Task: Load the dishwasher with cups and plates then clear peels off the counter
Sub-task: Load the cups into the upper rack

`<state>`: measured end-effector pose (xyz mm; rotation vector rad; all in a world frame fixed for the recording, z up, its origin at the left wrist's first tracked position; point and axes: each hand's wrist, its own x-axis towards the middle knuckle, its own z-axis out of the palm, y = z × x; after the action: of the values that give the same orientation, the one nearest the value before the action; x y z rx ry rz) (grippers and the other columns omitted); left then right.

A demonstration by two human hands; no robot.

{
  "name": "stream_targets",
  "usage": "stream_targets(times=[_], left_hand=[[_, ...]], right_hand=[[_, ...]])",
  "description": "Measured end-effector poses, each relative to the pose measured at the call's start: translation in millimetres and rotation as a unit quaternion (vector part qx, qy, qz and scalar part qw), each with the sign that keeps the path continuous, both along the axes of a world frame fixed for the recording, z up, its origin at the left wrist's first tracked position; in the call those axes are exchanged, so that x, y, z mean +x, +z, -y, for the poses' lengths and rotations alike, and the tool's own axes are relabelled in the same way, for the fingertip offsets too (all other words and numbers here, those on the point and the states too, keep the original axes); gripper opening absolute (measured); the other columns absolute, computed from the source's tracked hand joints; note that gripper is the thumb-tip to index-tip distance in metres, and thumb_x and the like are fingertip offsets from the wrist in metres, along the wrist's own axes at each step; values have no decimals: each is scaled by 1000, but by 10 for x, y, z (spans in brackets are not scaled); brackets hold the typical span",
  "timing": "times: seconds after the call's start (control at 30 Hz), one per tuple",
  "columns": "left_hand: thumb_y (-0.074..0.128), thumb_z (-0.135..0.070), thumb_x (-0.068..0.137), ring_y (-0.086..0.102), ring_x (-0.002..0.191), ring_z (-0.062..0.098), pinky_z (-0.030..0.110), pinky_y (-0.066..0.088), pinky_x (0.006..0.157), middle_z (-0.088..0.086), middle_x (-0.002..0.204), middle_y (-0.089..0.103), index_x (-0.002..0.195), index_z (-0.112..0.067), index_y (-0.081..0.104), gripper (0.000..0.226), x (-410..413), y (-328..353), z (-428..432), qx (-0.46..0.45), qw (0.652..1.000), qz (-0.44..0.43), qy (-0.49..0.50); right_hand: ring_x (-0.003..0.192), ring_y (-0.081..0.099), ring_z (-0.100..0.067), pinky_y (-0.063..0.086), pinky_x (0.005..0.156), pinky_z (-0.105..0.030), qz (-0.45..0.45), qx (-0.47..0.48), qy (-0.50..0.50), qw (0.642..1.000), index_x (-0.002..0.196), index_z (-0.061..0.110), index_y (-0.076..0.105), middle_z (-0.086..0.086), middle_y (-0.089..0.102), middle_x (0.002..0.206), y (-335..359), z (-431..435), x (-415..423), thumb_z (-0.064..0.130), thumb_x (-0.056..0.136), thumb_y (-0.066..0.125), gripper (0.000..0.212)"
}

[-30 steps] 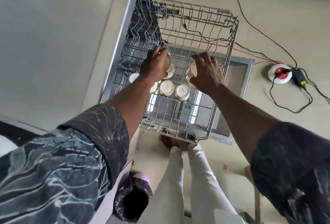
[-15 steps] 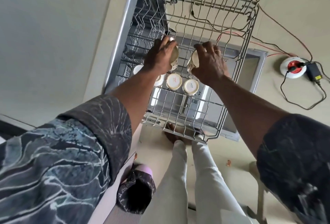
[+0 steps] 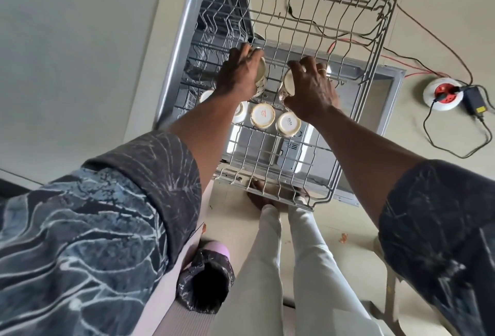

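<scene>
**Upper rack** (image 3: 362, 89): pulled out above the open dishwasher door (image 3: 380, 110).
**Left hand** (image 3: 238, 76): grip curled round a cream cup (image 3: 261, 76), mid-rack, left of centre.
**Right hand** (image 3: 312, 92): grip curled round a second cup (image 3: 288, 85), just beside the first and tilted. Whether either cup touches the wires cannot be told.
**Seated cups** (image 3: 263, 115): a base-up row, nearer the rack's front.
**Hazards, judged:** a lowered cup could strike that row or its neighbour. It could also catch a tine and topple.
**Surroundings:** socket board (image 3: 443, 93), adapter (image 3: 475, 100) and loose cables lie on the floor right of the rack. A lined bin (image 3: 206, 287) and a peel scrap (image 3: 343, 238) lie beyond the rack's front.
</scene>
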<state>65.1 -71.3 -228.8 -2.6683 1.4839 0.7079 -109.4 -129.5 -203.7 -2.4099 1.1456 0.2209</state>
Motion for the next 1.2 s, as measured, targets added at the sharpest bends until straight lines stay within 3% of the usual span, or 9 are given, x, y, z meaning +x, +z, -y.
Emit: stream_targets(times=[0.2, 0.43, 0.67, 0.93, 1.03, 1.1, 1.2], left_hand=[[70, 11, 74, 37, 132, 30, 44, 53, 93, 8, 153, 25, 152, -36, 29, 100, -45, 166, 45, 31, 999, 19, -12], [77, -3, 79, 33, 135, 30, 44, 46, 101, 8, 155, 27, 157, -31, 20, 100, -50, 150, 85, 41, 998, 30, -28], [72, -14, 85, 16, 150, 28, 48, 24, 120, 6, 167, 5, 160, -25, 7, 100, -36, 125, 8, 43, 998, 38, -35], [71, -24, 86, 16, 150, 27, 50, 18, 121, 7, 166, 14, 157, -14, 20, 88, -209, 359, -489, 13, 997, 55, -50], [69, -29, 88, 14, 152, 26, 50, 19, 121, 6, 166, 15, 157, -14, 20, 86, -373, 534, -733, 36, 998, 40, -44], [67, -33, 88, 15, 152, 24, 50, 25, 119, 5, 166, 15, 158, -16, 17, 88, -498, 673, -905, 44, 997, 40, -41], [64, -41, 91, 11, 153, 22, 49, 21, 121, 3, 166, 12, 158, -17, 15, 87, -698, 916, -1124, 54, 998, 35, -26]], right_hand=[[133, 40, -37, 52, 88, -45, -4, -2, 4, 1000, 148, 18, 39, -12, 39, 146, -42, 30, 12, 26, 81, 82, 80], [136, 37, -37, 51, 89, -46, -14, 8, 0, 1000, 150, 20, 36, -12, 37, 148, -87, 45, 55, 24, 81, 82, 83], [139, 34, -37, 49, 96, -49, -3, 20, 12, 1000, 153, 20, 32, -11, 34, 153, -131, 85, 28, 27, 82, 81, 86], [151, 18, -36, 40, 110, -54, 1, 36, 9, 999, 155, 18, 27, -11, 16, 167, 120, -125, -188, 22, 86, 74, 84], [151, 17, -36, 38, 112, -54, -1, 41, 27, 999, 154, 15, 30, -12, 16, 167, 288, -243, -345, 16, 86, 69, 78], [150, 20, -35, 38, 112, -53, -2, 50, 36, 998, 153, 14, 33, -13, 19, 166, 420, -329, -453, 19, 86, 68, 76], [147, 24, -34, 38, 110, -53, -4, 46, 49, 998, 151, 14, 36, -13, 24, 164, 625, -472, -583, 26, 88, 66, 71]])
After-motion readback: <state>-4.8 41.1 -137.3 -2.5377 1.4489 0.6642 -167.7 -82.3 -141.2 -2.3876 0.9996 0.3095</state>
